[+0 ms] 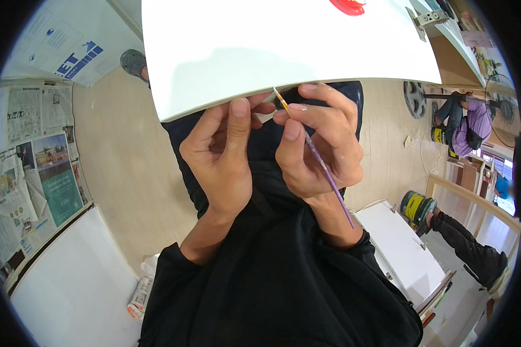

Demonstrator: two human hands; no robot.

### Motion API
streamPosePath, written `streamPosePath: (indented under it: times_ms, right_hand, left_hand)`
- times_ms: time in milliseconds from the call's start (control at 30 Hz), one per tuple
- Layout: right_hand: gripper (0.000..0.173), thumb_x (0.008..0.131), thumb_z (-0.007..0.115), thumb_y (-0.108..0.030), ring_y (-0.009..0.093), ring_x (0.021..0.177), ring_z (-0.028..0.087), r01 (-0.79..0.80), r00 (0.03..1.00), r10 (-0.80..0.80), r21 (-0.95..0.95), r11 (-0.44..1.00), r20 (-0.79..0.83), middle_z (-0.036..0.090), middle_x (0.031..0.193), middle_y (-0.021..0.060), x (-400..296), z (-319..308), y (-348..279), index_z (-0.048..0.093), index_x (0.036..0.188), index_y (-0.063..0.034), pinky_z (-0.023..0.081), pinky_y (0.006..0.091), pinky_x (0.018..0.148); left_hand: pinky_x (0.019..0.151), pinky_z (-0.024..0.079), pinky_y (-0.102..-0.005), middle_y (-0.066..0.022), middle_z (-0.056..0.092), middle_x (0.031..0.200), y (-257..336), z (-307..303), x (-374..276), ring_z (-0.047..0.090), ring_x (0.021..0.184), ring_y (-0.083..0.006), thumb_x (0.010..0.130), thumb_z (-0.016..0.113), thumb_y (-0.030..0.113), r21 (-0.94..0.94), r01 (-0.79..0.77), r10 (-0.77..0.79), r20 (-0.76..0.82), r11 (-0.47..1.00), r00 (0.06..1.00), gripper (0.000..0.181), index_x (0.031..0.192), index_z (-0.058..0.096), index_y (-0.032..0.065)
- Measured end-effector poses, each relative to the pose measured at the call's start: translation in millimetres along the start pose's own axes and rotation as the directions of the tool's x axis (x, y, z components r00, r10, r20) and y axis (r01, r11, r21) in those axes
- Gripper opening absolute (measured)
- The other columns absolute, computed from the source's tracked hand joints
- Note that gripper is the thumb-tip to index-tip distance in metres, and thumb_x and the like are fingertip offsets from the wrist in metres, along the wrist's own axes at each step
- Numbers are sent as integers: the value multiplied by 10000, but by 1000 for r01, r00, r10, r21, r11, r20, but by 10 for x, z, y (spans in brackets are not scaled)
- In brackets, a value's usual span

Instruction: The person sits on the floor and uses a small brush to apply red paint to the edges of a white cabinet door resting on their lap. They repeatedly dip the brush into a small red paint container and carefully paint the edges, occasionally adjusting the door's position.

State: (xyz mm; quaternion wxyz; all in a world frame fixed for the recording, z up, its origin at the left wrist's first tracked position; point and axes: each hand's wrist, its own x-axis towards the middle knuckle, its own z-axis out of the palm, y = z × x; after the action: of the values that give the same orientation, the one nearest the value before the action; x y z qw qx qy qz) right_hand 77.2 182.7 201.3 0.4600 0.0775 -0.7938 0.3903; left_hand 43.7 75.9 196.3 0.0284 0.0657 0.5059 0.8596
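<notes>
A white panel (265, 47) lies before me, its near edge towards my body. My right hand (323, 139) holds a thin paintbrush (325, 171) with a purple handle between thumb and fingers. The brush's pale tip meets or nearly meets the panel's near edge. My left hand (225, 147) grips that edge a little to the left, thumb on the near side; its fingertips are partly hidden behind the edge. Whitish specks mark the fingers of my right hand. On the panel's far side lies a glossy red object (349, 6), cut off by the picture's rim.
A metal hinge (432, 18) is fixed at the panel's right. Newspaper sheets (43, 169) cover a surface at left, beside a white board (74, 277). Another white panel with hinges (403, 251) lies at lower right. Two other people are at right, near paint buckets (418, 207).
</notes>
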Motion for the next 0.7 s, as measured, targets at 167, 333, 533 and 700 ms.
streamPosePath:
  times_ms: [167,333,533,700]
  right_hand:
    - [160,753,713,27,282,975,652,-45,996,43,-16,999,-74,704,843,96,20,58,-44,674,908,15,534,380,843]
    - [132,841,654,52,284,1057,604,28,999,-28,-24,999,28,679,879,125,35,13,-43,630,970,57,577,326,809]
    - [177,715,714,37,281,957,659,-57,993,56,-6,998,-108,707,814,82,31,93,-58,685,887,7,512,407,861]
    - [177,704,712,36,287,956,663,-103,980,99,-15,995,-170,711,769,70,20,56,-29,694,876,-1,498,407,882]
  left_hand:
    - [704,486,-230,-115,729,974,8,-16,1,657,802,-117,993,583,158,6,-7,7,12,1000,1000,249,1090,682,-49]
    - [697,483,-227,-116,730,974,10,-24,-14,654,797,-113,993,580,148,7,-3,3,-8,1000,1000,241,1085,682,-50]
    - [696,485,-226,-122,731,981,15,-39,-13,666,810,-125,995,575,142,0,4,-4,-6,1000,1000,240,1094,678,-51]
    - [695,484,-222,-130,731,995,9,-34,-6,681,816,-141,997,571,144,19,-2,1,3,1000,1000,245,1098,679,-52]
